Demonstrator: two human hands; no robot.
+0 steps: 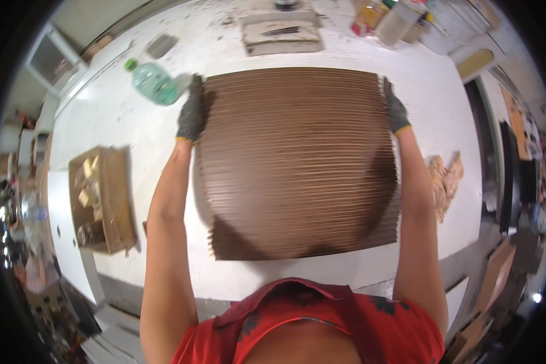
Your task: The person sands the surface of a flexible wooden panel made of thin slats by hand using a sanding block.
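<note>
A large brown ribbed panel (297,164) with narrow horizontal grooves and ragged side edges spreads across the middle of the white table. My left hand (192,112), in a dark grey glove with a yellow cuff, holds its left side near the far corner. On the opposite side my right hand (395,108), gloved the same way, grips the panel's right edge near the far corner. Parts of the fingers are hidden along the edges. Both arms reach straight forward, one on each side of the panel. Dark shadows fall across its near part.
A green-tinted plastic bottle (155,84) lies beyond my left hand. At the left stands a cardboard box (115,200) with scraps inside. A pale tray (282,45) sits at the far side, with jars (397,24) to its right. Crumpled cloth (446,182) lies beside my right forearm.
</note>
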